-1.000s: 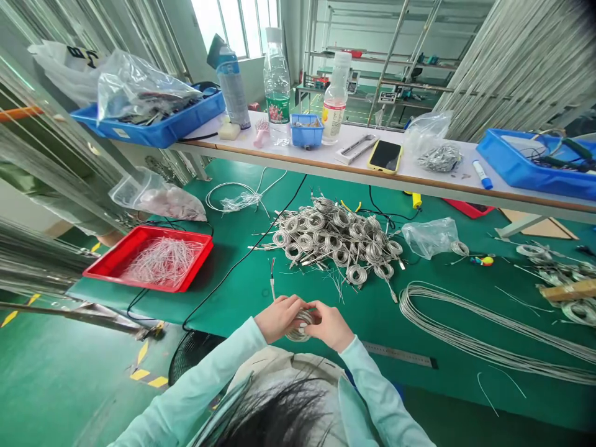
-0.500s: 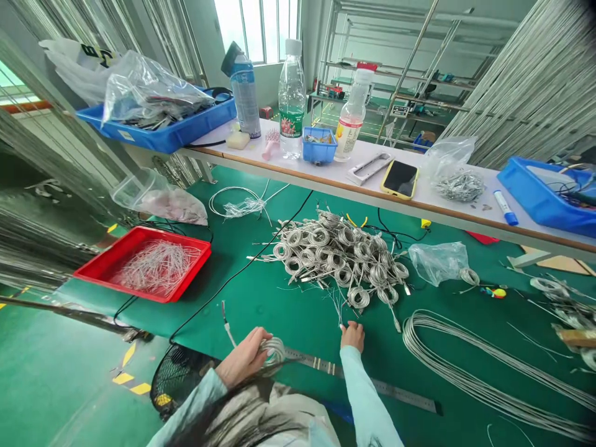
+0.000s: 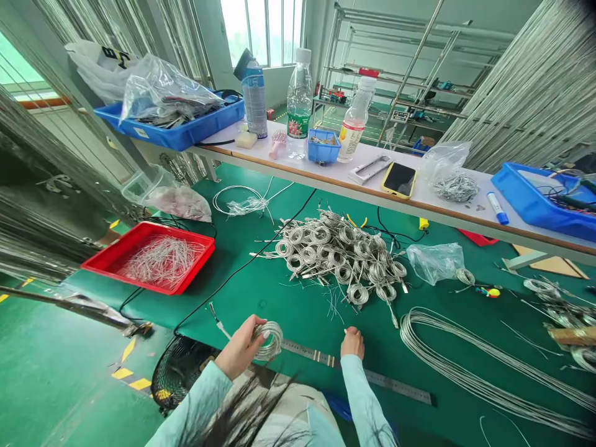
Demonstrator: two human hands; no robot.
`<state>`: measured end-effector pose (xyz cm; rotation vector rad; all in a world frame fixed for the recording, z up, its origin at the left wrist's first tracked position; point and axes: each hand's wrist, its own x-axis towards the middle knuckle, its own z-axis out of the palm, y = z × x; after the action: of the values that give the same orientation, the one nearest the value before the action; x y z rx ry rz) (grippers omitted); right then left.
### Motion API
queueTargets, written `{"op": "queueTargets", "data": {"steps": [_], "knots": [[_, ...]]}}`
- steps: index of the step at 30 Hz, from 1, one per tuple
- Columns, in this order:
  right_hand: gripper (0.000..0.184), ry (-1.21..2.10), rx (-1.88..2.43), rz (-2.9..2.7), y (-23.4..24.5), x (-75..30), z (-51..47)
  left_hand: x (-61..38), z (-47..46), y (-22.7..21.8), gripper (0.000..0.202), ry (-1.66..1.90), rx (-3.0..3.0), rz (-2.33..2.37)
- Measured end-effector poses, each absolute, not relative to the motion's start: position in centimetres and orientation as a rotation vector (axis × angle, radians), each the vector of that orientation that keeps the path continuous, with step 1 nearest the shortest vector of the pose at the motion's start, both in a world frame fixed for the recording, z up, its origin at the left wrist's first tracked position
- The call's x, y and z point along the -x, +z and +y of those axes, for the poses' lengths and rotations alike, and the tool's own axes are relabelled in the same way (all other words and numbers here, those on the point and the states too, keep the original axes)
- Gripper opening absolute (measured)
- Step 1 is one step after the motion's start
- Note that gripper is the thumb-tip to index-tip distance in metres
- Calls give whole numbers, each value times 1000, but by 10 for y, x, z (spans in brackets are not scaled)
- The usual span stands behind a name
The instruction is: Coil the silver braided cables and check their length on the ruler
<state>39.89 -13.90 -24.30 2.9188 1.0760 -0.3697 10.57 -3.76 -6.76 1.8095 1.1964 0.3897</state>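
Note:
My left hand (image 3: 242, 347) is closed round a coil of pale grey cable (image 3: 270, 341). One end of that cable, with bare dark leads, sticks out to the left past my fingers. Lower down on the green table, my right hand (image 3: 352, 343) is pinched, and a thin wire strand (image 3: 344, 320) rises from its fingertips. Several more thin wire strands (image 3: 333, 302) lie just beyond it. A large pile of coiled cables (image 3: 339, 251) sits behind them. A steel ruler (image 3: 395, 385) with pale bands lies across the near table edge, between and below my hands.
To the left stands a red tray (image 3: 195, 267) of thin clear strips. Long looped cables (image 3: 442, 357) lie at right, near a plastic bag (image 3: 435, 261). A raised shelf (image 3: 298, 169) across the back carries bottles, a phone (image 3: 399, 180) and blue bins (image 3: 181, 131).
My left hand has lifted the coil slightly, turning its ring more into view. My right hand has drawn slightly back from the loose strands, with one thin strand at its fingertips.

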Motion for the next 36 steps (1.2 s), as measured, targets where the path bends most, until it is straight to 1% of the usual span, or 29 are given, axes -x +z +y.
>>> {"op": "queueTargets", "data": {"steps": [6,9,14,18,20,22,25,28,30,31,32,34,36], "knots": [[22,-391,-2983,1133,-243,-405,-130,-117,-36,-59,26,423,-1810,1190],[20,-425,-3009,1114,-241,-406,-112,-115,-40,-53,28,448,-1802,1214],[15,-526,-3081,1065,-234,-399,-100,-106,-49,-43,29,502,-1744,1270],[18,-674,-3191,961,-217,-397,-96,-100,-55,-42,29,547,-1712,1315],[20,-825,-3247,924,-203,-396,-96,-97,-57,-42,29,569,-1708,1334],[20,-1059,-3282,962,-184,-388,-100,-95,-58,-43,29,599,-1707,1343],[20,-1572,-3224,1205,-148,-360,-118,-95,-56,-44,27,647,-1708,1342],[26,-2078,-3014,1432,-105,-320,-145,-103,-52,-42,24,665,-1724,1324],[30,-2319,-2912,1484,-76,-297,-157,-112,-48,-38,23,669,-1752,1290],[31,-2552,-2834,1441,-63,-289,-159,-117,-47,-35,22,670,-1769,1264],[32,-2672,-2815,1403,-50,-283,-159,-123,-47,-31,22,672,-1786,1233],[34,-2698,-2910,1384,-32,-277,-153,-134,-47,-24,20,681,-1818,1168],[36,-2571,-3082,1412,-21,-278,-145,-144,-50,-17,18,692,-1855,1103]]}}
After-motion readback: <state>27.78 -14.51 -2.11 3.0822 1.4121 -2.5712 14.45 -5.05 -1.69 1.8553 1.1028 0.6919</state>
